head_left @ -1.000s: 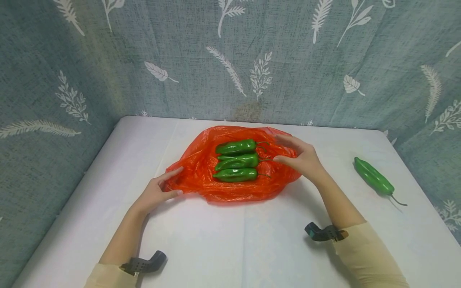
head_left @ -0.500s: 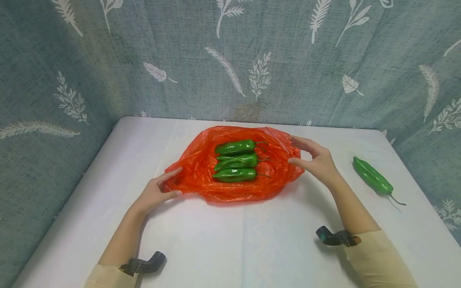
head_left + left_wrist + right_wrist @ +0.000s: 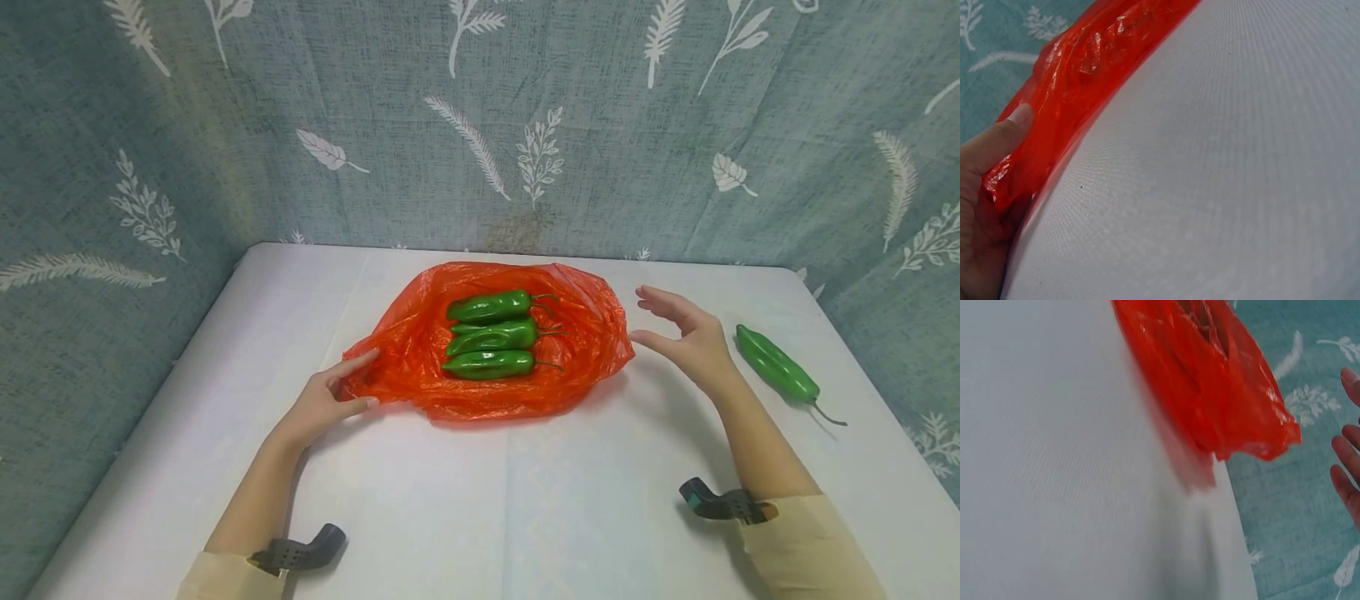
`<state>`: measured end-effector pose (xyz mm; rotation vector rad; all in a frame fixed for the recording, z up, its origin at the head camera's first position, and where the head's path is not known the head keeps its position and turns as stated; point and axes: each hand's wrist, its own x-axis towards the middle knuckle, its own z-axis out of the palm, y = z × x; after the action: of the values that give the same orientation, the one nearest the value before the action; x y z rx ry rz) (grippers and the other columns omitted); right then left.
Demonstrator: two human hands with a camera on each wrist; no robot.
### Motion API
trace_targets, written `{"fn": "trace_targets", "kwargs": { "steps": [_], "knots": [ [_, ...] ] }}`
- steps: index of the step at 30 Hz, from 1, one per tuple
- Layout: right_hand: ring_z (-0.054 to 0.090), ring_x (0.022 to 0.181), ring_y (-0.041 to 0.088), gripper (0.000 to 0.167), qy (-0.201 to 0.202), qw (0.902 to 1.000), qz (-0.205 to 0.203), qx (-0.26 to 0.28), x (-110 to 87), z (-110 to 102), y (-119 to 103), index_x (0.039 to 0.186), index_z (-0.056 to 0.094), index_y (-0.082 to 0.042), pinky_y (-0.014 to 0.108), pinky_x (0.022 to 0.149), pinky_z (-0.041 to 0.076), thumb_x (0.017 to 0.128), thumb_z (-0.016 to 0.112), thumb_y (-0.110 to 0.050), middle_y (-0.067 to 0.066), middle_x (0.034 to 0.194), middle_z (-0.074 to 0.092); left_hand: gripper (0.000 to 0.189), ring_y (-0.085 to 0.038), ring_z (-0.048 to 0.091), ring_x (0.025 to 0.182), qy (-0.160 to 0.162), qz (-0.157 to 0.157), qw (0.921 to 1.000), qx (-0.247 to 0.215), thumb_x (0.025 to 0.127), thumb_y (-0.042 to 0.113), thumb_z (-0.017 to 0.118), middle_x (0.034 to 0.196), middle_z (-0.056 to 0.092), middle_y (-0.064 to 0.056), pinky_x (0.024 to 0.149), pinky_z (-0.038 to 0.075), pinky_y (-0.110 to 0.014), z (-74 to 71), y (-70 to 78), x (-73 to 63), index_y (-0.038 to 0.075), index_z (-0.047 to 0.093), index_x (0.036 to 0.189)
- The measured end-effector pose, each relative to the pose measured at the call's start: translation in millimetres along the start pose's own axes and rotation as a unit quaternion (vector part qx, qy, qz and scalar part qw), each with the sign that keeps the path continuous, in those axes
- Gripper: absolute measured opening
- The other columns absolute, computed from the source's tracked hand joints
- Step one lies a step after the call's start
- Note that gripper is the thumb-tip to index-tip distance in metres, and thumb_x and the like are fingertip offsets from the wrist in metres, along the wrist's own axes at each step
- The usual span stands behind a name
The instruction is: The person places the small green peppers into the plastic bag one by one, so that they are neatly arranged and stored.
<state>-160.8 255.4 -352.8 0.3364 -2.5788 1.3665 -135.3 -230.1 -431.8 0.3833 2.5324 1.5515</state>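
Observation:
Several glossy green peppers lie side by side in a red plastic bag at the middle of the table, stems to the right. My left hand holds the bag's left end, thumb and fingers on either side of it. In the left wrist view, a fingertip lies against the red plastic. Just off the bag's right end, my right hand is held with thumb and fingers spread apart and nothing between them. Another green pepper lies on the table to the right of that hand.
A white cloth covers the table. Behind it and at both sides hangs a grey-green curtain with white leaf prints. A dark wrist camera sits on the left wrist, another camera on the right.
My right hand has moved right, from over the bag's right side to beyond its end, letting the edge go. The left hand and the peppers have stayed put.

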Motion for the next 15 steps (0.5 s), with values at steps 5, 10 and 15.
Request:
{"fn": "trace_targets", "kwargs": {
  "steps": [5, 10, 15],
  "knots": [
    [0.051, 0.112, -0.006, 0.062, 0.012, 0.9998, 0.010, -0.016, -5.1, -7, 9, 0.136, 0.052, -0.014, 0.041, 0.103, 0.042, 0.079, 0.077, -0.013, 0.009, 0.134, 0.056, 0.071, -0.029, 0.038, 0.129, 0.000, 0.000, 1.0000, -0.002, 0.081, 0.024, 0.073, 0.144, 0.042, -0.010, 0.106, 0.033, -0.057, 0.0, 0.5, 0.2, 0.020, 0.041, 0.144],
    [0.051, 0.109, -0.009, 0.061, 0.036, 0.9991, 0.005, -0.023, -10.9, -14, 18, 0.134, 0.054, -0.011, 0.013, 0.096, 0.041, 0.077, 0.078, -0.008, 0.012, 0.132, 0.057, 0.071, -0.029, 0.038, 0.129, 0.000, 0.001, 1.0000, 0.000, 0.081, 0.024, 0.073, 0.144, 0.043, -0.011, 0.105, 0.033, -0.057, -0.5, 0.7, 0.1, 0.020, 0.041, 0.144],
    [0.050, 0.110, -0.011, 0.062, 0.051, 0.9975, 0.020, -0.045, -16.4, -22, 24, 0.136, 0.052, -0.011, 0.009, 0.093, 0.041, 0.080, 0.076, -0.014, 0.010, 0.134, 0.056, 0.070, -0.028, 0.039, 0.128, -0.001, 0.001, 1.0000, -0.001, 0.082, 0.024, 0.073, 0.143, 0.043, -0.011, 0.105, 0.034, -0.055, -0.6, 0.5, 0.3, 0.019, 0.041, 0.144]
  ]
}}
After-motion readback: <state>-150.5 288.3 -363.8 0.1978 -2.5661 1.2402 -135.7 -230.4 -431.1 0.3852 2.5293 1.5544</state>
